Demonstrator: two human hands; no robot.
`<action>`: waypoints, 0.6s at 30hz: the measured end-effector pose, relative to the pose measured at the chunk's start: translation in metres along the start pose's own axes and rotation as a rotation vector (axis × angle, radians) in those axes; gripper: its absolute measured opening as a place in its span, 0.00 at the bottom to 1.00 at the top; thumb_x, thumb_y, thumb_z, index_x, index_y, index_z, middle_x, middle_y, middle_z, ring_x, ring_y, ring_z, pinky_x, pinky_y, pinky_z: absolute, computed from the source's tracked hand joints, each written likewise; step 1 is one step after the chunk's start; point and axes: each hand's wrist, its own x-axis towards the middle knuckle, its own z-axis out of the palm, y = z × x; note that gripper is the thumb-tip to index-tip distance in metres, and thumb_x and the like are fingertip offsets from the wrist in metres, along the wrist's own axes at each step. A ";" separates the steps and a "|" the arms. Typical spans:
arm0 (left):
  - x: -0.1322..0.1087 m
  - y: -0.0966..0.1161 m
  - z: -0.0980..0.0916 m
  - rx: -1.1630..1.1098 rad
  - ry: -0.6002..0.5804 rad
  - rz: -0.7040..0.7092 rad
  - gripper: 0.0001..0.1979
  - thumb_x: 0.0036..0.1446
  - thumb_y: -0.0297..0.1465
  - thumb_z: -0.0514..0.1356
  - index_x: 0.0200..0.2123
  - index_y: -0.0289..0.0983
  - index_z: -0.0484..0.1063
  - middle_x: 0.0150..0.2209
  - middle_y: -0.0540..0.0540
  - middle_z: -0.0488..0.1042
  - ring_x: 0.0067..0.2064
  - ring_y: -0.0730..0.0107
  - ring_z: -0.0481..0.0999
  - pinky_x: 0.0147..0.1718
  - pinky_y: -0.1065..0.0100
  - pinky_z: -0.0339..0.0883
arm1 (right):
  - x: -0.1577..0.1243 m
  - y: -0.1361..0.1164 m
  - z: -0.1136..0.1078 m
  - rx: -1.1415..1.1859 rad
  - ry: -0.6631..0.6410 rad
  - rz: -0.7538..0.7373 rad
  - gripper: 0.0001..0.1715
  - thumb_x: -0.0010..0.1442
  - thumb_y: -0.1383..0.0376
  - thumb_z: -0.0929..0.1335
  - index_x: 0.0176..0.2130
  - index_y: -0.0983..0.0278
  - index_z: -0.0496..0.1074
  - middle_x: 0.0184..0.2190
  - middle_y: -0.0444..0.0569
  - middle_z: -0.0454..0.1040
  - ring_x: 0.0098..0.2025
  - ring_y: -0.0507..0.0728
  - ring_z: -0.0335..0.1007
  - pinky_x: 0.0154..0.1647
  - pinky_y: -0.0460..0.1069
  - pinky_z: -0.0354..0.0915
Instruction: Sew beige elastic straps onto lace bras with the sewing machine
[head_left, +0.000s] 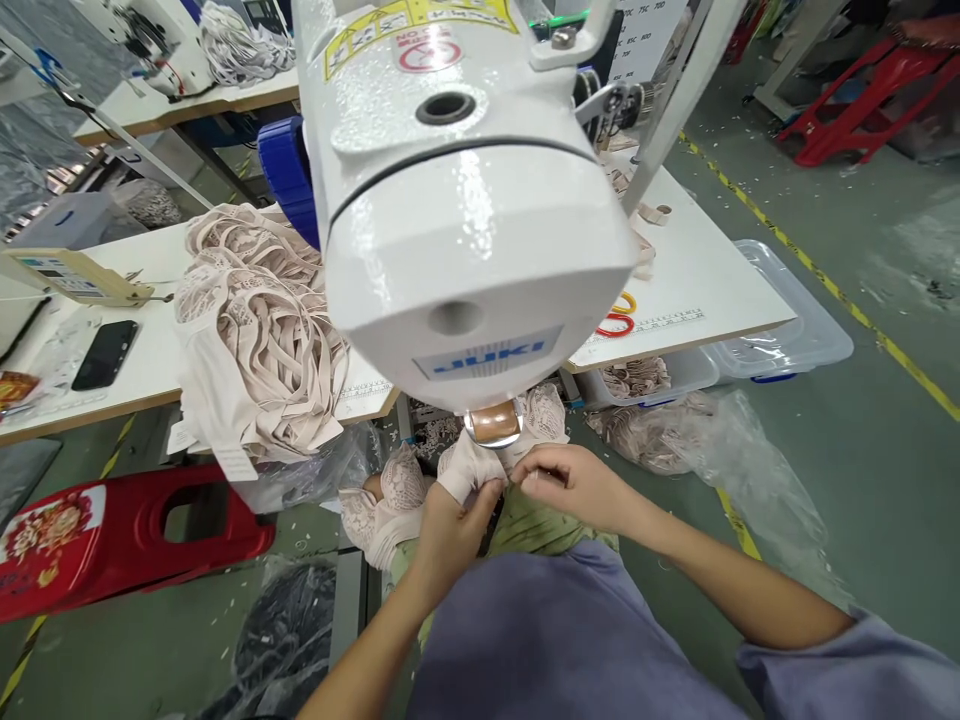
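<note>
A beige lace bra (pixel 403 478) lies across my lap and runs up under the head of a white sewing machine (pixel 480 240). My left hand (pixel 454 525) pinches a plain fabric part of the bra just below the machine's metal-framed guard (pixel 495 424). Close beside it, my right hand (pixel 566 485) has its thumb and index finger pressed together at the bra's edge; what sits between them is too small to make out. Another lace cup (pixel 545 412) shows to the right of the guard. The needle area is hidden behind the machine head.
A heap of beige bras (pixel 259 340) hangs over the left table edge, near a black phone (pixel 105 355). Red-and-yellow-handled scissors (pixel 616 322) lie on the right tabletop. Below it stands a clear plastic bin (pixel 686 375). A red stool (pixel 135 535) is at lower left.
</note>
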 end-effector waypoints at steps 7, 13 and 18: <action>0.006 0.024 -0.010 0.002 -0.146 0.011 0.09 0.62 0.34 0.54 0.30 0.38 0.69 0.27 0.50 0.68 0.29 0.70 0.67 0.36 0.67 0.66 | -0.005 -0.003 -0.009 -0.077 0.000 0.011 0.10 0.61 0.61 0.64 0.43 0.60 0.61 0.26 0.38 0.68 0.23 0.50 0.54 0.26 0.46 0.51; 0.000 0.024 -0.005 0.072 -0.167 0.001 0.09 0.62 0.35 0.55 0.36 0.38 0.72 0.31 0.47 0.75 0.36 0.64 0.74 0.41 0.66 0.67 | -0.009 -0.011 -0.007 -0.250 -0.005 -0.067 0.09 0.60 0.67 0.63 0.35 0.58 0.55 0.22 0.35 0.57 0.21 0.50 0.53 0.27 0.46 0.48; 0.001 0.023 -0.001 0.033 -0.178 -0.058 0.10 0.61 0.37 0.56 0.36 0.38 0.74 0.32 0.46 0.77 0.36 0.64 0.75 0.38 0.68 0.67 | -0.008 -0.011 -0.007 -0.344 -0.018 -0.132 0.09 0.59 0.70 0.64 0.37 0.59 0.57 0.24 0.38 0.63 0.23 0.51 0.58 0.28 0.46 0.51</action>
